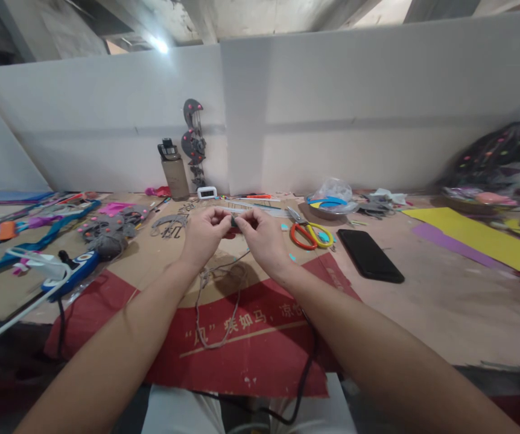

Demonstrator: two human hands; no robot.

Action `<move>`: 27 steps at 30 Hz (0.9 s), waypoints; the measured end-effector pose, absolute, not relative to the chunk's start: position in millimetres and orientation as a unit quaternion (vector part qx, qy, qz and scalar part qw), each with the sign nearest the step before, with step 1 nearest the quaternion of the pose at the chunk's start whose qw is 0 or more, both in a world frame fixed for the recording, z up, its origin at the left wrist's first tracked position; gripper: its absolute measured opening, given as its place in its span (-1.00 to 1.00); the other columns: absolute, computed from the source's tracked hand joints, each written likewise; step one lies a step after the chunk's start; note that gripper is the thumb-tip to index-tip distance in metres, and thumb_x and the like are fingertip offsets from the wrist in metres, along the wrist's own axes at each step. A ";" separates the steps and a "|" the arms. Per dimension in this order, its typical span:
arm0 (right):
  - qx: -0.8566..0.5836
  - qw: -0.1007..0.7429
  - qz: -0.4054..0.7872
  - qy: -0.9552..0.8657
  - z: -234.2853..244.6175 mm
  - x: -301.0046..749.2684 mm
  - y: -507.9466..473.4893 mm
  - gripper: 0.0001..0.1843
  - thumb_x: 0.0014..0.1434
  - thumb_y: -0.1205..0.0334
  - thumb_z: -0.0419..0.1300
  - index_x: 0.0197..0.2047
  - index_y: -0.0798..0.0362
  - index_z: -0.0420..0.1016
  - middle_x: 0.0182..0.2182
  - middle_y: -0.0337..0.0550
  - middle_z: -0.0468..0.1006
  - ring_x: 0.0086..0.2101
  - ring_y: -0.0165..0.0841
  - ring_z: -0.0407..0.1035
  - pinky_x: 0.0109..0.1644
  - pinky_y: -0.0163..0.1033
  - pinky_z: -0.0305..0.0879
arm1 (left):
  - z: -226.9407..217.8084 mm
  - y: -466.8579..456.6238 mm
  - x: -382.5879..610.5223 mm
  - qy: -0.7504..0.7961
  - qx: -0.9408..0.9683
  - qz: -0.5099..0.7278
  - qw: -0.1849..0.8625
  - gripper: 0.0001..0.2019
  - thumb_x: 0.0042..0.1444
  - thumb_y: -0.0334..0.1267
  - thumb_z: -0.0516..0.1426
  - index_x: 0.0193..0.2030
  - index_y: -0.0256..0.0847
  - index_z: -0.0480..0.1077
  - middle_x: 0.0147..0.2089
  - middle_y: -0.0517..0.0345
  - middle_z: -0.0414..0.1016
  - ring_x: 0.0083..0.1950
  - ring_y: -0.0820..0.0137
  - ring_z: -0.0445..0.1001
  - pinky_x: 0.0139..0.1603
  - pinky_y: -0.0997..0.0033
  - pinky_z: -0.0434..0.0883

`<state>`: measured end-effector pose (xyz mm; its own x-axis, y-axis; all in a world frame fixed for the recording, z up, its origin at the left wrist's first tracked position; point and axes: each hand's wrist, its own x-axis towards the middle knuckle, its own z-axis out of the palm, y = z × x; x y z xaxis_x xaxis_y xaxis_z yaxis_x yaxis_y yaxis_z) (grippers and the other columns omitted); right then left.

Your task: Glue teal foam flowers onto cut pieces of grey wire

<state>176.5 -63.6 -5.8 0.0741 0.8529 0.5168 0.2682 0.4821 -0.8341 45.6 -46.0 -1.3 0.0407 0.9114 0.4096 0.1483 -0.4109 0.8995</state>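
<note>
Both hands up over the middle of the surface [427, 313], fingertips nearly meeting. Left hand [206, 235]: grip closed to a pinch, thumb against curled index finger, on a small dark green piece [233, 222]. Right hand [263, 238]: same pinch, on the other side of that piece. So the piece sits between the two sets of fingertips, mostly hidden; can't tell its full shape. Thin grey cord [213, 348] lies in a loose loop below the hands, across red-printed cardboard [260, 371]; one strand runs up toward the right hand, can't tell if it joins the piece. Scissors [303, 225] just right of the right hand, blades pointing away from the person, one handle loop orange-red, the other yellow. Black phone [371, 256] flat, further right. Yellow sheet [481, 238] near the right edge, partly over a purple one [454, 247]. Left side: blue power strip [72, 275] with a white plug in it, grey cut pieces with pink dots [114, 224] behind it. Bottle [175, 178] upright near the back panel, small white clock [206, 193] beside it.
</note>
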 end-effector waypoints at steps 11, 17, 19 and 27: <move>-0.470 0.581 0.296 -0.595 -7.3 175.5 -58.7 -0.83 0.03 0.17 0.13 -0.49 0.08 0.36 -0.55 -0.28 0.42 -0.51 -0.45 0.25 -0.41 -0.32 0.14 | -3.0 -43.9 47.8 0.407 0.602 0.554 0.407 -0.74 -0.06 -0.13 0.23 -0.34 -0.31 0.39 -0.47 0.16 0.51 -0.47 0.43 0.51 -0.32 0.33 0.54; -0.477 0.581 0.281 -0.597 -6.9 176.9 -57.7 -0.83 0.01 0.17 0.14 -0.51 0.08 0.35 -0.57 -0.30 0.38 -0.52 -0.46 0.21 -0.42 -0.32 0.13 | -1.0 -45.0 49.2 0.400 0.596 0.551 0.426 -0.76 -0.07 -0.17 0.24 -0.36 -0.30 0.38 -0.47 0.16 0.50 -0.47 0.43 0.51 -0.33 0.35 0.53; -0.481 0.579 0.275 -0.598 -8.4 177.9 -56.1 -0.83 0.00 0.17 0.14 -0.51 0.08 0.35 -0.57 -0.29 0.38 -0.52 -0.45 0.22 -0.41 -0.32 0.13 | -0.6 -44.9 49.5 0.395 0.595 0.549 0.434 -0.76 -0.08 -0.16 0.24 -0.36 -0.30 0.39 -0.46 0.16 0.50 -0.46 0.44 0.51 -0.31 0.34 0.53; -0.481 0.597 0.281 -0.578 -10.3 179.9 -52.8 -0.82 -0.04 0.13 0.18 -0.41 0.06 0.32 -0.57 -0.35 0.29 -0.53 -0.46 0.18 -0.43 -0.32 0.12 | -1.2 -43.0 49.4 0.384 0.594 0.546 0.449 -0.76 -0.08 -0.17 0.24 -0.36 -0.31 0.40 -0.45 0.15 0.51 -0.45 0.44 0.51 -0.29 0.34 0.53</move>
<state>179.9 -52.8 -10.3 0.1744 0.8904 0.4204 0.2206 0.3808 -0.8980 49.4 -43.0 -1.2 0.1081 0.9464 0.3043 -0.0347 -0.3023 0.9526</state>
